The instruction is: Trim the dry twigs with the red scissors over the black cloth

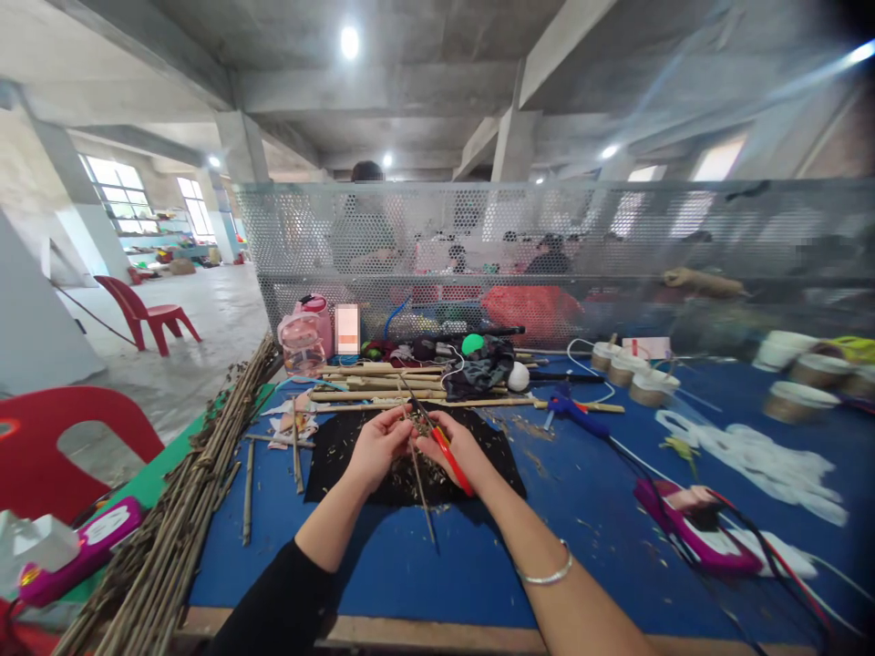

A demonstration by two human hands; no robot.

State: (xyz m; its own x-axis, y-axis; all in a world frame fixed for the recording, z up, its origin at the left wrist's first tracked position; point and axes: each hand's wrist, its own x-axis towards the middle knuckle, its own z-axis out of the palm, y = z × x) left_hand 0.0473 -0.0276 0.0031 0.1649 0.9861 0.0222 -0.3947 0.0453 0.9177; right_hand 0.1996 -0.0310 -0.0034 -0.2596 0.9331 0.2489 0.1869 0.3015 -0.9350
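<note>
My left hand (375, 448) is closed on a thin dry stem (425, 503), which slants down toward me across a black cloth (334, 456). Close beside it, my right hand (457, 448) grips a pair of scissors (447, 456) with red-orange handles; the blades point up and away. The fingers of both hands nearly meet around the stem. Small pale clippings (403, 478) are scattered over the cloth below. What exactly lies between the fingertips is too small to make out.
A long bundle of dry stalks (198, 483) lies along the left edge. Cut sticks (383, 383) lie behind the cloth. On the right are a blue glue gun (574, 412), a purple power strip (697, 528) and several tubs (653, 387). A perforated metal screen (437, 228) stands behind.
</note>
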